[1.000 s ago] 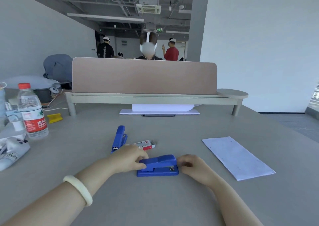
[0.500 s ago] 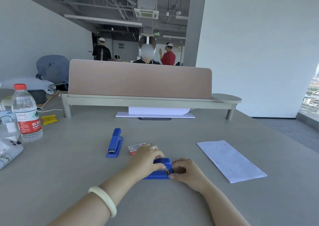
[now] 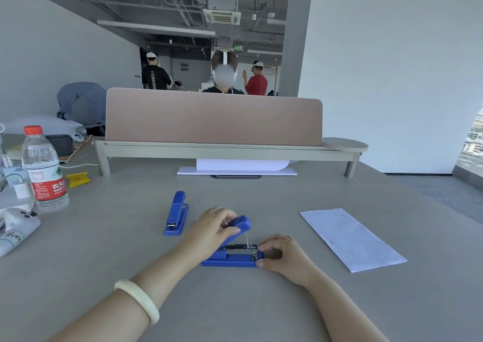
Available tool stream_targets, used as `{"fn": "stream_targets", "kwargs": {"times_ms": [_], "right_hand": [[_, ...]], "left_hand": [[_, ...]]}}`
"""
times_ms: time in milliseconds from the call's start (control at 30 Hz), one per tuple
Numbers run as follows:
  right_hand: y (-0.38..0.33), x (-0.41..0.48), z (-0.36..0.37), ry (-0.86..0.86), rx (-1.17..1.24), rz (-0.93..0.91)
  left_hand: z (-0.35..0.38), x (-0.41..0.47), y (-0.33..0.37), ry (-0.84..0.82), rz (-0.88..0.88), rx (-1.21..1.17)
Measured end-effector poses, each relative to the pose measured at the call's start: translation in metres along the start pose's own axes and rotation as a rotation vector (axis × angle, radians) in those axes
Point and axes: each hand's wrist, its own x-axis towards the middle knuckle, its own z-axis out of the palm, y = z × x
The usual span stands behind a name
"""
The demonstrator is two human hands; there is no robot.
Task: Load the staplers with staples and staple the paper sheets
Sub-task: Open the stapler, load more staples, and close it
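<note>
My left hand (image 3: 213, 230) pinches stapler (image 3: 232, 256) lid, swung up; right hand (image 3: 281, 253) grips base front on bench (image 3: 261, 302). Paper (image 3: 350, 238) right. Risk: lid slips from fingers, snaps shut on spring rod.

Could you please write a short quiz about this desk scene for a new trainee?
1. True or false: the stapler near the hands has its top lifted open.
2. Which hand holds the lifted top? A) left hand B) right hand
3. Fill in: the second stapler lies shut on the table, on the ____ side of the open one.

Key: 1 true; 2 A; 3 left. The right hand steadies the base. The paper sheets lie untouched at the right.
</note>
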Motion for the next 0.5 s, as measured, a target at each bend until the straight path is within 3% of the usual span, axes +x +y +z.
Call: {"fn": "stream_targets", "kwargs": {"times_ms": [500], "right_hand": [[-0.003, 0.002, -0.002, -0.026, 0.016, -0.016]], "left_hand": [[-0.059, -0.043, -0.067, 0.070, -0.222, -0.517]]}}
